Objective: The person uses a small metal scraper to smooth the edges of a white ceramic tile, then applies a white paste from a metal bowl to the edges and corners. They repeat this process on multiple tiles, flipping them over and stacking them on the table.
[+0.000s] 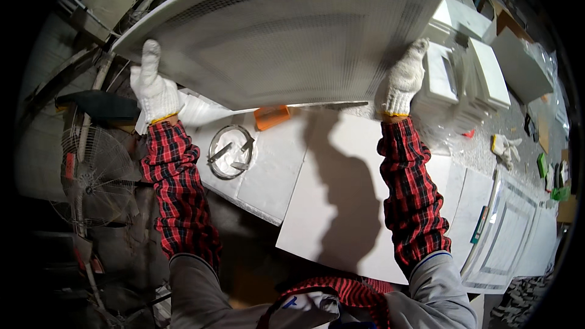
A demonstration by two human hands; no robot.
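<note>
I hold up a large, light panel [280, 42] with a fine grid texture on its grey face and pale edges. It is raised and tilted above the worktable. My left hand [157, 88], in a white knitted glove, grips its left edge, thumb on the face and the other fingers mostly hidden behind. Gloved the same way, my right hand [405, 79] grips the right edge. Below the panel, a round metal bowl [231, 152] contains white paste and several flat-bladed tools. An orange block-like piece [272, 117] lies beside it.
A smooth white board [359, 207] lies on the table under my shadow. Stacked white slabs [487, 73] stand to the right, with a loose glove [505, 149] and a framed marble-look panel [503, 231] nearer. A caged fan [91, 176] stands at the left.
</note>
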